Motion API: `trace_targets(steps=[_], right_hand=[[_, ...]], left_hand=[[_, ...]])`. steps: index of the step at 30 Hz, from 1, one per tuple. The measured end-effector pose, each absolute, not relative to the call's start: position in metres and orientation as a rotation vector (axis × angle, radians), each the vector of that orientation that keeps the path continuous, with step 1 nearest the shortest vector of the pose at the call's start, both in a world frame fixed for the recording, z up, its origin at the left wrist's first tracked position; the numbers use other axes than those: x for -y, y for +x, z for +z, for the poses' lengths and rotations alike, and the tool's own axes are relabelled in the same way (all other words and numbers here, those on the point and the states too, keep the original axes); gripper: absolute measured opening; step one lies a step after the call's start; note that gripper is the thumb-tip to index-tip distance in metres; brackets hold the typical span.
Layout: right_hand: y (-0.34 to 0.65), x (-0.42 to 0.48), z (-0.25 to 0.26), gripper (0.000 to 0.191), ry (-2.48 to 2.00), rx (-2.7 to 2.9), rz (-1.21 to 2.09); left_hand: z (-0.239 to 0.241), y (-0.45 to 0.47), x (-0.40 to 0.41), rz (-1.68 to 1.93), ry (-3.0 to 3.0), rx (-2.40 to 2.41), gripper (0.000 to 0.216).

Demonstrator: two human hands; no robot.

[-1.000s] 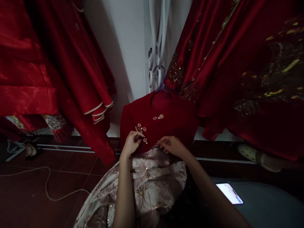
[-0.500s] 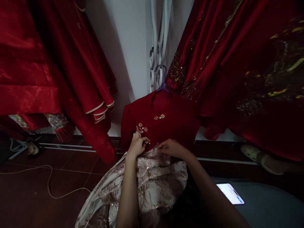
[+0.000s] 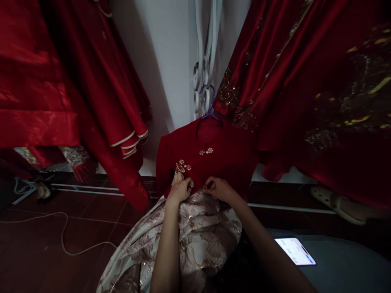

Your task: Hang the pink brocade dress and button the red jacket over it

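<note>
Clasp pinched at the jacket's hem
The clasp is pinched by left hand and right hand at the jacket's lower edge; both sides are crowded by gowns, with floor left open.

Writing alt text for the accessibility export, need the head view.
The left hand and right hand pinch the lower front of a red top with beaded clasps, hung on a hanger against a white wall. A pale floral skirt lies under the forearms; red gowns hang on both sides, and a lit phone lies at lower right.
</note>
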State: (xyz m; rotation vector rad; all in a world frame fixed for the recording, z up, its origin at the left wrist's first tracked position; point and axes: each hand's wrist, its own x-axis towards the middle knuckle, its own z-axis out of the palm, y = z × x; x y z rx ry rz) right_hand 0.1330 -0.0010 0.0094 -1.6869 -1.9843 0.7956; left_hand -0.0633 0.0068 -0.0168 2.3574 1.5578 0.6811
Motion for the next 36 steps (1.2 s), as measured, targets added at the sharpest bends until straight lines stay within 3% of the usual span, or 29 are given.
trace_targets(steps=[10,19,36], right_hand=[[0.139,0.000,0.020,0.022,-1.566,1.782,0.903],[0.132,0.006,0.037,0.030,-1.316,1.606,1.176],[0.100,0.006,0.010,0.013,-1.404,1.725,0.742]], left_hand=[[-0.004,-0.071,-0.009,0.941,2.305,-1.473,0.012],[0.014,-0.076,0.001,0.860,2.067,-1.326,0.016],[0.005,-0.074,-0.004,0.912,1.960,-1.233,0.014]])
